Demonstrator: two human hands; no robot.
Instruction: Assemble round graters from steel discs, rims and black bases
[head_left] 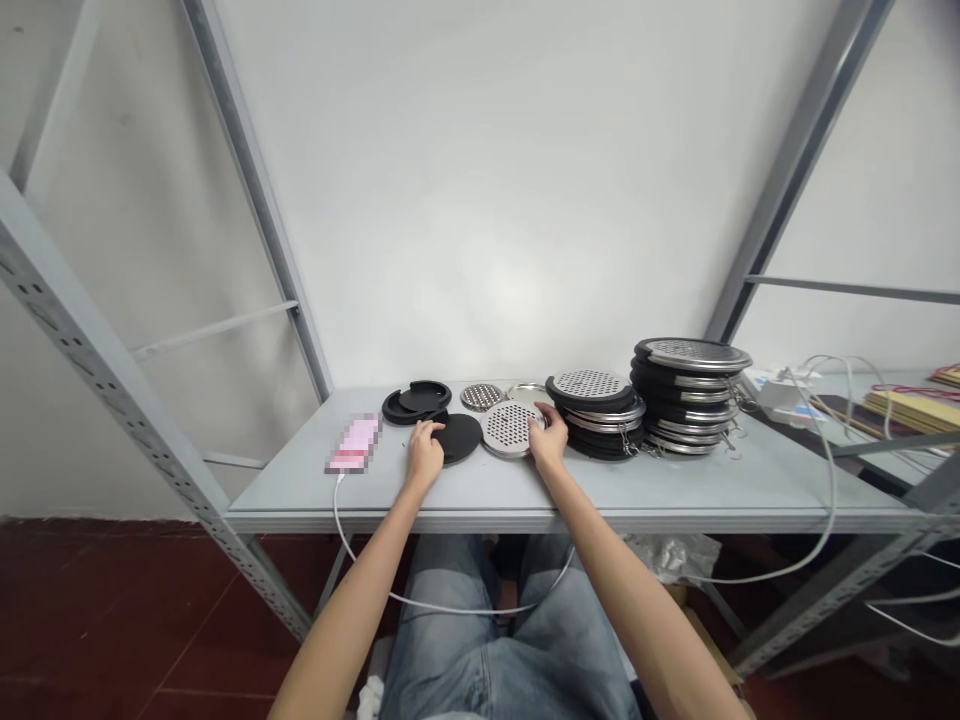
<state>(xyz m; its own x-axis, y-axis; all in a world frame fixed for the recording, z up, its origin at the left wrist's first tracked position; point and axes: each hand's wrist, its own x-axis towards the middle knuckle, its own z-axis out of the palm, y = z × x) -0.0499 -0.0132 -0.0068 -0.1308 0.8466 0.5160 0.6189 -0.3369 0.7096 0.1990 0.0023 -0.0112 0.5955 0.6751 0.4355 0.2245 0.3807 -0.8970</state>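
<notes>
My left hand point(424, 455) grips the left edge of a flat black disc point(459, 438), its fingers curled over the rim. In my right hand point(549, 440) is the right edge of a round perforated metal plate point(510, 428), thumb on top. The plate and the disc lie side by side on the table, close together. Behind them are a smaller perforated metal disc point(481, 397) and a plain metal ring or lid point(527, 393), partly hidden. Black round parts with cut-out rims point(417, 398) lie behind my left hand.
Right of my right hand stands a stack of black and metal round pieces point(592, 390); a taller stack point(688, 395) with small chains and hooks is beside it. A phone point(355, 443) with a white cable point(340, 510) lies left. Metal posts point(247, 180) frame the grey table point(300, 490).
</notes>
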